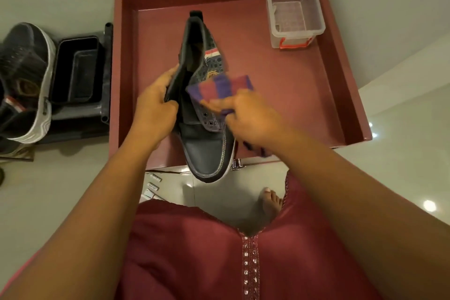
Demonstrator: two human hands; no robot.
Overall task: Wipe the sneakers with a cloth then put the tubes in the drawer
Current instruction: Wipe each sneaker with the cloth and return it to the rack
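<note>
Pale glossy floor tiles surround an open red drawer (341, 95), pulled out below the person. A clear plastic box (295, 11) sits in the drawer's far right corner; the rest of its bottom that shows is bare.

Held in the air over the drawer's near edge is a dark sneaker (202, 109), toe toward the person. The left hand (155, 109) grips its left side wall, thumb over the collar and fingers curled round the outside. The right hand (248, 114) pinches a purple-and-red striped cloth (219, 91) and presses it against the shoe's right side by the eyelets. Wiping looks under way, not finished.

A second sneaker (26, 80) stands on the floor off the drawer's left side, beside a black tray (75, 70). The tubes (152, 185) lie on the floor just outside the drawer's near edge, partly hidden by the left forearm; none is in the drawer yet.

Risks, as I judge them: the one-sided grip could let the shoe twist or drop into the drawer under a hard rub. The loose cloth tail could snag. A step forward could crush or scatter the tubes, which lie close to the bare foot (270, 202).
</note>
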